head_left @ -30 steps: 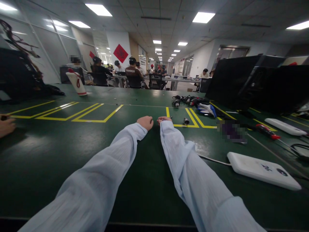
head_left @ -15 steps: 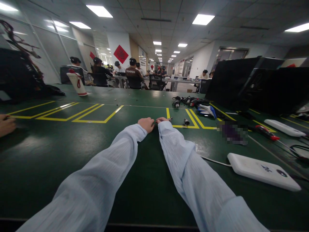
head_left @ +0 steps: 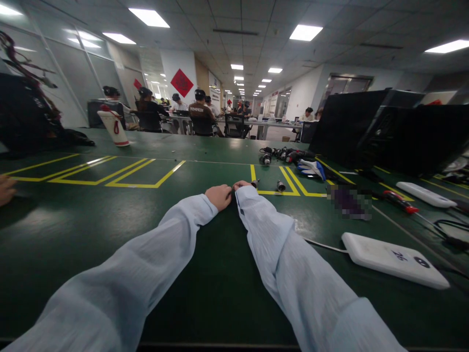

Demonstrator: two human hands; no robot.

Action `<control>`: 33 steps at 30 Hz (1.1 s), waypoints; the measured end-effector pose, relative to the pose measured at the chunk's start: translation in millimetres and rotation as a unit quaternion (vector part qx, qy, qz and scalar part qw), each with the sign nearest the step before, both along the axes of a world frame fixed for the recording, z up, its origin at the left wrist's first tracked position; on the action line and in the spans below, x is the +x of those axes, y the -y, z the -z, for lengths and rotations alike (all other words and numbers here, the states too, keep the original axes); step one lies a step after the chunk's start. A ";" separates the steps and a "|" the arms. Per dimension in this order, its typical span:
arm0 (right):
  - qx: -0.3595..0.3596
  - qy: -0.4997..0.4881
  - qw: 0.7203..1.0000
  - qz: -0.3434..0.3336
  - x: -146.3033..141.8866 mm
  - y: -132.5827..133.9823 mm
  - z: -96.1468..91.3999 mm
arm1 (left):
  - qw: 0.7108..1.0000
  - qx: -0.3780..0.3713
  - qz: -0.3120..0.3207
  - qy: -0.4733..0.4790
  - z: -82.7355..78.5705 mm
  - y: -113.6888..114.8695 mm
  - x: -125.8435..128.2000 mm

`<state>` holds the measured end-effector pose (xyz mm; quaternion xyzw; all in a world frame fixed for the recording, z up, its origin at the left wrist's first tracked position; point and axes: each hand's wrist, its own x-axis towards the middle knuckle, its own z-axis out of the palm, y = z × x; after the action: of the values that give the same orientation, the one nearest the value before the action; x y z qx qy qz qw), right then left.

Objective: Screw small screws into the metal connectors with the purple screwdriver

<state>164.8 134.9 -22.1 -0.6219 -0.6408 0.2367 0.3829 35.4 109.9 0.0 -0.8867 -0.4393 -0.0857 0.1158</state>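
Over the middle of the green table [head_left: 205, 274], my left hand [head_left: 219, 196] is closed, its fingers curled toward the right hand. My right hand [head_left: 242, 185] is closed in a pinch, its fingertips nearly meeting those of the left. Whatever lies between the fingertips is too small and dark to make out. Just beyond the right wrist a small metal part [head_left: 255, 184] shows, partly hidden by the hand and cuff. Another short, round metal fitting [head_left: 281, 186] lies farther right, inside a yellow-taped outline.
Dark cylindrical parts [head_left: 266, 159] and a blue-white glove [head_left: 311, 169] lie at the back right. Nearer are a red-handled screwdriver [head_left: 399, 201] and a white power bank [head_left: 388, 259] with a cable. A white cup [head_left: 114, 128] stands back left. Another person's hand [head_left: 5, 189] enters at left.
My hands stay close together with slight finger movement, and the left forearm has swung a little left. The whole view has shifted slightly. The other person's hand has drawn farther out at left.
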 end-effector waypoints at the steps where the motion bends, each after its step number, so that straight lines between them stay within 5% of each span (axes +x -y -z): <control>1: 0.002 0.001 1.000 0.000 -1.0 1.8 -1.4 | 1.000 -0.001 0.010 -0.003 -0.7 5.1 -1.9; 13: 0.010 0.069 0.997 -0.044 -19.3 27.3 -3.9 | 0.977 0.090 0.180 -0.077 -3.2 72.7 -29.6; 26: -0.003 0.105 0.990 -0.092 -24.8 47.4 -9.9 | 0.952 0.193 0.201 -0.126 -10.5 87.3 -21.5; 29: 0.004 0.079 0.993 -0.093 -23.3 51.9 -11.8 | 0.963 0.172 0.183 -0.097 -8.4 85.6 -28.3; 33: 0.019 0.023 0.996 -0.089 -19.8 59.9 -10.7 | 0.988 0.049 0.145 0.032 -2.4 76.0 -46.0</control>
<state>145.0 74.9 -11.4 -0.5602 -0.7067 0.2434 0.3570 -10.7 33.9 2.5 -0.9312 -0.3046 -0.1516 0.1309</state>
